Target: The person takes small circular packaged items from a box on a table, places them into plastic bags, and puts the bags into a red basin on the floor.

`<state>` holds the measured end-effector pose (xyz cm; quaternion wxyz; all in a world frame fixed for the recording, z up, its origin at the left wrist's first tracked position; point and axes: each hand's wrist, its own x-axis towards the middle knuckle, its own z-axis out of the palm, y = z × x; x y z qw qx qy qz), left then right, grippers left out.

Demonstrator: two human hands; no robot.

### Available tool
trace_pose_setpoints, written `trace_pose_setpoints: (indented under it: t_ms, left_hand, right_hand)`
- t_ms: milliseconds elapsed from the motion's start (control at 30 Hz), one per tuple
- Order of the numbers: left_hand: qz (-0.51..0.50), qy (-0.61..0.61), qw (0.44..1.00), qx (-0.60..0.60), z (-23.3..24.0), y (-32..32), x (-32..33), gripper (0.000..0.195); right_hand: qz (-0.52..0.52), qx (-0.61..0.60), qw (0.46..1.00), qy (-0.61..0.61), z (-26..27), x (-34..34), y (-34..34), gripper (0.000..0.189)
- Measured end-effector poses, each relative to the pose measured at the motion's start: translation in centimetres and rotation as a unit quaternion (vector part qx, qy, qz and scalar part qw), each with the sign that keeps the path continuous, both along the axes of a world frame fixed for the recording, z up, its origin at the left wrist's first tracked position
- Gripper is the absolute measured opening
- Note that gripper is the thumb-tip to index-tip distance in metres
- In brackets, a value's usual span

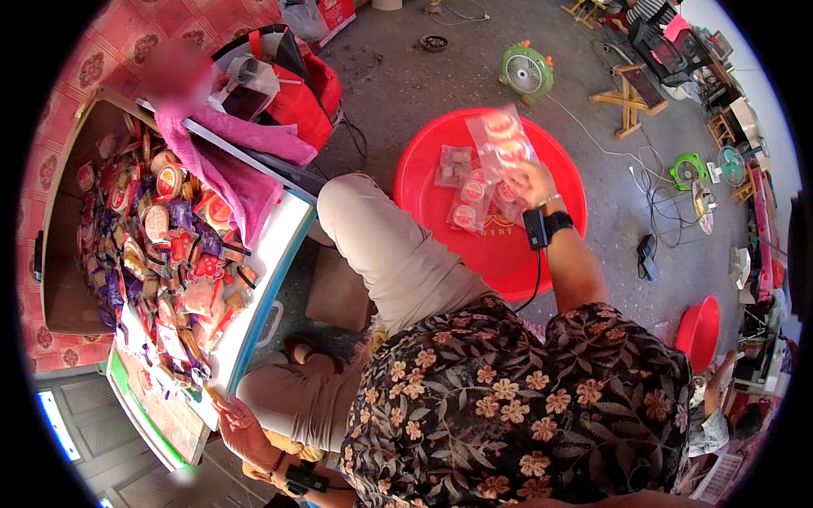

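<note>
My right hand [533,183] holds a clear plastic packet [502,136] with round pieces bearing red-and-white print, raised over a large red plastic basin [419,222]. In the basin lie several similar clear packets [467,203] and one packet with small pale pieces [453,166]. My left hand [240,428] is at the near corner of a white tabletop [279,232], palm showing. Its fingertips meet a small yellowish wrapped piece; whether they grip it is unclear. On the tabletop is a big heap of small wrapped snacks [155,235], spilling from a cardboard box [60,254] on its side.
A pink towel [213,171] hangs over the table edge, beside a red bag [295,105] with things in it. A green fan [526,71] stands beyond the basin, its cable crossing the floor. Wooden stools [629,101] and a smaller red basin [698,333] stand farther right. Another person [708,425] is at the lower right.
</note>
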<state>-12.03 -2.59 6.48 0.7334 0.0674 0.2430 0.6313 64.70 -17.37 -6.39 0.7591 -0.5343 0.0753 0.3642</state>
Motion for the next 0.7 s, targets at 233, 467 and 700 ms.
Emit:
trace_pose_setpoints:
  t_ms: [233, 467, 700]
  left_hand:
    - [-0.022, -0.033, 0.999, 0.014, 1.0, -0.1, -0.7, 0.032]
    - [0.054, 0.062, 0.996, 0.021, 0.1, -3.4, -3.2, 0.031]
    - [0.149, 0.236, 0.960, 0.020, 4.7, -8.1, -0.7, 0.035]
  right_hand:
    - [0.045, -0.146, 0.988, 0.027, -13.1, 0.6, -7.5, 0.032]
    - [0.120, -0.288, 0.947, -0.081, -15.6, -3.9, -4.8, 0.042]
    - [0.285, -0.047, 0.955, -0.062, -11.1, -4.3, 1.0, 0.041]
